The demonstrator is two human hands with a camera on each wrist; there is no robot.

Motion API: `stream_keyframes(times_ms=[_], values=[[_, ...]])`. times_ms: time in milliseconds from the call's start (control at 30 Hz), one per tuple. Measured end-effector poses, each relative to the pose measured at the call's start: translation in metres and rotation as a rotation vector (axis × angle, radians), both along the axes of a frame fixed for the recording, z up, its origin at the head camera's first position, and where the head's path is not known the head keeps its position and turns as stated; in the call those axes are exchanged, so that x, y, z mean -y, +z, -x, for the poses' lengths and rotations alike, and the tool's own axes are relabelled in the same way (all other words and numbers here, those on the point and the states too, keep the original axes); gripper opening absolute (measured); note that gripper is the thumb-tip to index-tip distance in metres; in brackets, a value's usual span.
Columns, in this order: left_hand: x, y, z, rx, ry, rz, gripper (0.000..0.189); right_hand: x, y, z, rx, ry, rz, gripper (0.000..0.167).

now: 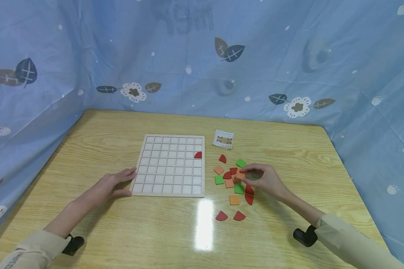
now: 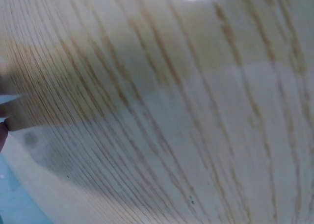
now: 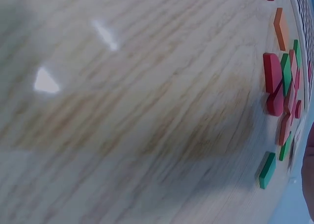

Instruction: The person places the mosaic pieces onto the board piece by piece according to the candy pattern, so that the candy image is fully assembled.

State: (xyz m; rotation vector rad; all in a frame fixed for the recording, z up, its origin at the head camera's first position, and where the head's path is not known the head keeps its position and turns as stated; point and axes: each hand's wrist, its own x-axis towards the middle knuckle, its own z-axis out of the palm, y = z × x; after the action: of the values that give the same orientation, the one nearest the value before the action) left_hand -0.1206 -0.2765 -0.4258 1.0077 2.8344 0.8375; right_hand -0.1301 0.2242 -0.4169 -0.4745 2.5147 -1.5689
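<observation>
A white gridded board (image 1: 170, 167) lies on the table, with one red quarter-circle tile (image 1: 198, 155) in a cell at its right edge. My left hand (image 1: 112, 184) touches the board's left edge, fingers extended and thumb near the lower left corner. Over a loose group of tiles right of the board, my right hand (image 1: 264, 181) pinches an orange square tile (image 1: 240, 174) between thumb and fingers. Around it lie red quarter-circle tiles (image 1: 221, 215), green square tiles (image 1: 219, 179) and more orange squares (image 1: 234, 200). Only slivers of the hands show in the wrist views.
A small card (image 1: 223, 139) printed with a red and green grid pattern lies behind the tiles. In the right wrist view, a dark green tile (image 3: 267, 170) sits apart from the group. Blue patterned cloth (image 1: 188, 56) hangs around the wooden table (image 1: 148, 228).
</observation>
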Motion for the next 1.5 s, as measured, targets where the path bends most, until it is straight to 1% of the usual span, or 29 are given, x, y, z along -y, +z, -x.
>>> stream_keyframes(times_ms=[233, 400, 600, 833, 1033, 1133, 1333, 1500], values=[[0.0, -0.001, 0.0, -0.003, 0.016, 0.01, 0.066, 0.015, -0.001, 0.009, 0.003, 0.022, 0.012, 0.024], [0.0, -0.001, 0.001, -0.008, 0.01, 0.011, 0.067, 0.028, -0.003, 0.015, 0.008, 0.034, 0.035, 0.024], [0.001, 0.0, 0.0, 0.003, 0.019, 0.03, 0.067, 0.045, -0.004, 0.024, -0.012, 0.043, 0.016, 0.025], [0.001, 0.0, 0.0, -0.02, 0.008, 0.012, 0.068, 0.066, -0.008, 0.038, 0.045, 0.068, 0.1, 0.024], [0.001, -0.001, 0.0, -0.021, -0.005, -0.006, 0.066, 0.08, -0.013, 0.043, 0.024, 0.084, 0.098, 0.024], [0.001, -0.001, -0.001, -0.03, -0.006, -0.001, 0.066, 0.087, -0.015, 0.046, 0.018, 0.077, 0.089, 0.023], [0.001, -0.003, -0.001, -0.044, 0.002, 0.004, 0.067, 0.1, -0.014, 0.05, -0.023, 0.046, 0.036, 0.021], [0.001, -0.003, 0.0, -0.055, -0.007, 0.004, 0.066, 0.107, -0.016, 0.053, -0.026, 0.041, 0.058, 0.02]])
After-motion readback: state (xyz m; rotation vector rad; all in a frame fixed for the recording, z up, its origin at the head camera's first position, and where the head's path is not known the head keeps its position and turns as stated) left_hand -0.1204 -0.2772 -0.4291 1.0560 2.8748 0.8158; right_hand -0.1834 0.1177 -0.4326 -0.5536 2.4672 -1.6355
